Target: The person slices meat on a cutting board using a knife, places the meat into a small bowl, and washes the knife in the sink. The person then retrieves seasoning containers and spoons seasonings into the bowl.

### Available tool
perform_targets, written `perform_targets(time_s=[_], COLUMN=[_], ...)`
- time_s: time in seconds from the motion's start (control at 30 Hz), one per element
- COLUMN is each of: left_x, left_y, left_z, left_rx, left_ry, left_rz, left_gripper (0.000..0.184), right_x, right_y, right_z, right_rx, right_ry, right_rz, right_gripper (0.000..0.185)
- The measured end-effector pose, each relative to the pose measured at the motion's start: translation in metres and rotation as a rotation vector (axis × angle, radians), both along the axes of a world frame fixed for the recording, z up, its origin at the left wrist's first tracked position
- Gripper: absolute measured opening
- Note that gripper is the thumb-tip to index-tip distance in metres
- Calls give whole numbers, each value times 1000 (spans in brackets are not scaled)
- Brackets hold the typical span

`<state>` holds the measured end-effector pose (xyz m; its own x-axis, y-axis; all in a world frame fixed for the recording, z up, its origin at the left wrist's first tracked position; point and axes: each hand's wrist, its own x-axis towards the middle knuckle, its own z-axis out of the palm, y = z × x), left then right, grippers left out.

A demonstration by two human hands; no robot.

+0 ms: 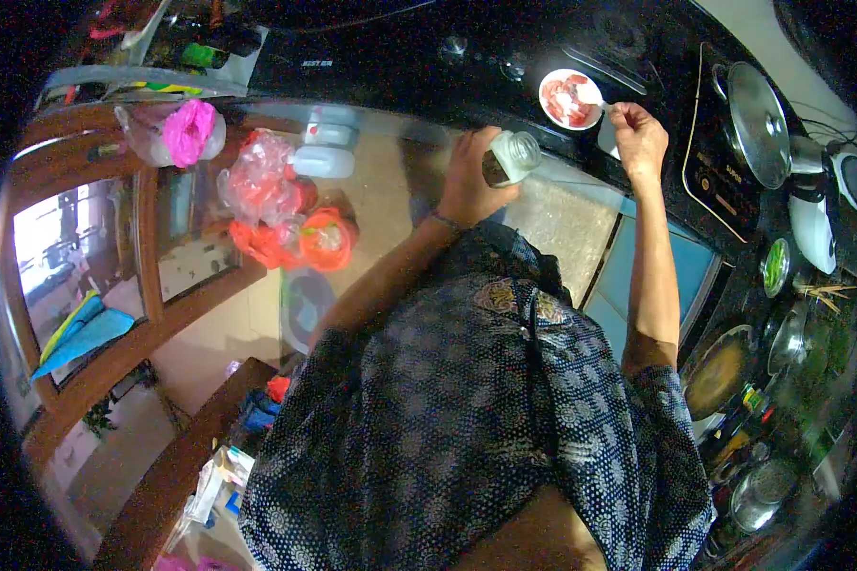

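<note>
My left hand (465,181) is wrapped around a clear glass jar (516,152), which is tilted with its open mouth toward the upper right. Something dark shows inside the jar near my fingers. Between the closed fingers of my right hand (640,141) is the handle of a white spoon (590,93). The spoon's head is over a white bowl (548,120), at its right side. Pinkish-red pieces of raw meat (567,103) lie in the bowl, which sits on the black counter by the stove.
At right, an induction cooktop (719,181) carries a pan with a glass lid (760,124). A bowl of chopped greens (776,265) and a round cutting board (719,371) are nearer me. Red plastic bags (267,243) and white containers (324,162) are at left.
</note>
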<state>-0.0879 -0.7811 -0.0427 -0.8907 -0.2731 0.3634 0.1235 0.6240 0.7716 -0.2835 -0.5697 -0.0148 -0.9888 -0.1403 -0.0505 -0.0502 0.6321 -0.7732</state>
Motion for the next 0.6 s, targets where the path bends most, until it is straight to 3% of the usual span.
perform_targets(time_s=[0.07, 0.13, 0.23, 0.4, 0.5, 0.6], left_x=[1, 3, 6, 7, 3, -1], left_y=[-1, -2, -4, -5, -5, -6], left_z=[0, 0, 1, 2, 0, 1], left_rx=[12, 24, 33, 18, 24, 59], left_ry=[-3, -5, -33, -30, -35, -70], left_rz=[5, 13, 28, 56, 49, 29], left_gripper=[78, 78, 77, 78, 77, 77], right_x=[-5, -8, -2, -1, 5, 16], right_y=[-5, -7, -10, -6, -5, -2], right_z=[-3, -4, 10, 15, 23, 34], right_rx=[271, 280, 61, -62, -395, -482], right_ry=[215, 233, 67, -49, -241, -303], right_rz=[38, 28, -26, -81, -63, 18], right_gripper=[27, 27, 27, 30, 16, 16])
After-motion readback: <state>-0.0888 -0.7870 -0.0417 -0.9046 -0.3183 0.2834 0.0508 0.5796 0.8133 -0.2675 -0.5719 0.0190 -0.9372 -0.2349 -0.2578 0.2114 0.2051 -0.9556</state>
